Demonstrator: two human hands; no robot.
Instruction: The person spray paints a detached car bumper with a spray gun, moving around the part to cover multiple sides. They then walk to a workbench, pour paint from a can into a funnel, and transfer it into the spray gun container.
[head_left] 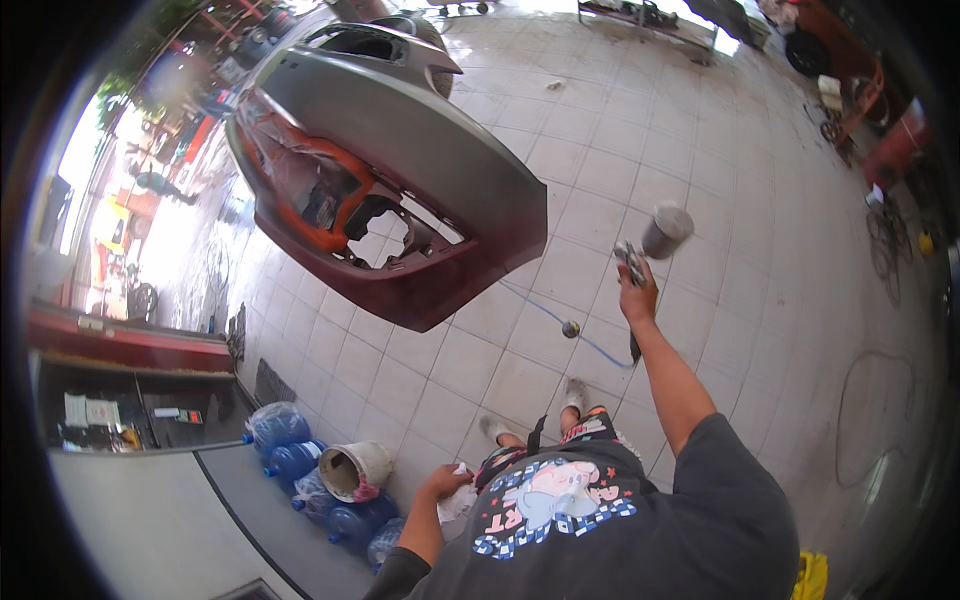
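In my raised right hand (638,298), fingers wrapped round its handle, is a metal spray gun (628,256) with a grey cup (668,230) on it. A thin blue air hose (602,350) trails from under the gun, with a small round fitting (570,329) along it. My left hand (443,482) hangs low by my side, closed on a crumpled white cloth (459,499). Ahead and to the left stands a car bumper (450,135), apart from the gun. Its upper part is grey, its lower part dark red, with orange-red around the openings.
Blue water jugs (362,524) and a dirty white bucket (372,472) sit to my left beside a grey counter (150,515). A looped hose (845,400) lies on the tiled floor (740,330) at right. Farther right are a red cylinder (900,145) and coiled cables (884,235).
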